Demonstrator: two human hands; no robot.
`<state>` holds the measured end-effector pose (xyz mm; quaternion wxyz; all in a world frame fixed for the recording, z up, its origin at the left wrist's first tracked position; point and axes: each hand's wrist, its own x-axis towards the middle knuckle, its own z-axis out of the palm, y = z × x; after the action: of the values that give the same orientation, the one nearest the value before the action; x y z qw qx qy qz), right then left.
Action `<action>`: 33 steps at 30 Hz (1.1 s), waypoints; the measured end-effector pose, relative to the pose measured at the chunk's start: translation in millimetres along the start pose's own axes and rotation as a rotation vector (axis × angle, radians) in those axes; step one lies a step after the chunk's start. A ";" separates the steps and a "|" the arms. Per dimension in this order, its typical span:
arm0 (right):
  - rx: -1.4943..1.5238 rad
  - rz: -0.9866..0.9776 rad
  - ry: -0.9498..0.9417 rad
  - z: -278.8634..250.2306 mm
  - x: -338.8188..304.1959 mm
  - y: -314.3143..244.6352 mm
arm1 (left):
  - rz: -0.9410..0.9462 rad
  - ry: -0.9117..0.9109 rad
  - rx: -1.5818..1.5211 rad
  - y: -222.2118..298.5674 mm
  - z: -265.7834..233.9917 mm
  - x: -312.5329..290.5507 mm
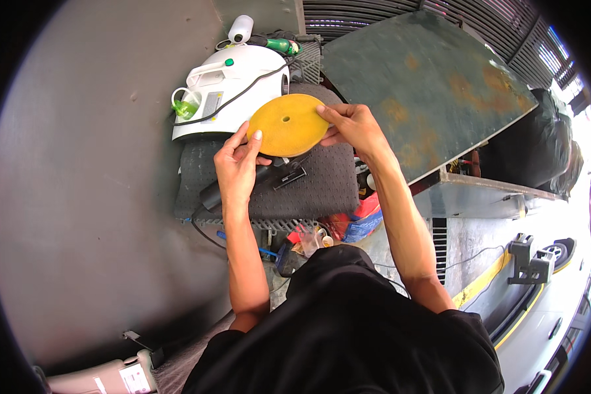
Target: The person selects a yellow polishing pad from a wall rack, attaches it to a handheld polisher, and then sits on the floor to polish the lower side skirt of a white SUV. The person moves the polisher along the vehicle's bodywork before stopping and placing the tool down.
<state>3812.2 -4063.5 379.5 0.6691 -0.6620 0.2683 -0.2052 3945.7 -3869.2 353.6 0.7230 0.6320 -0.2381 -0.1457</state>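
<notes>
A round yellow foam polishing pad [289, 134] with a small hole at its centre is held up between my two hands, tilted so its flat face shows. My left hand [238, 161] grips its left edge, thumb on top and fingers beneath. At the upper right edge, my right hand [356, 130] pinches the rim between thumb and fingers. Under the pad, a black tool [272, 182] with a cord lies on a dark grey padded mat [322, 190]; the pad and my left hand partly hide it.
A white machine [243, 69] with a handle and black cable stands behind the mat, near a green bottle [284, 45]. A rusty dark green panel [433, 85] slopes to the right. Below hang red and blue bags [361, 223]. Grey stools [530, 259] stand far right.
</notes>
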 end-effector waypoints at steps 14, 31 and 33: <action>-0.014 0.022 0.029 3.9 -2.3 1.7 | -0.031 -0.002 0.028 -1.8 -2.1 4.0; -0.040 0.004 0.055 4.8 -3.7 5.6 | -0.014 -0.041 0.030 -16.2 -11.8 11.6; -0.035 0.003 0.074 5.5 -5.7 7.5 | 0.005 -0.050 0.051 -19.4 -11.5 13.0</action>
<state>3810.7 -4055.4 372.4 0.6472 -0.6653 0.2974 -0.2237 3964.5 -3869.3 335.6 0.7009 0.6457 -0.2613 -0.1534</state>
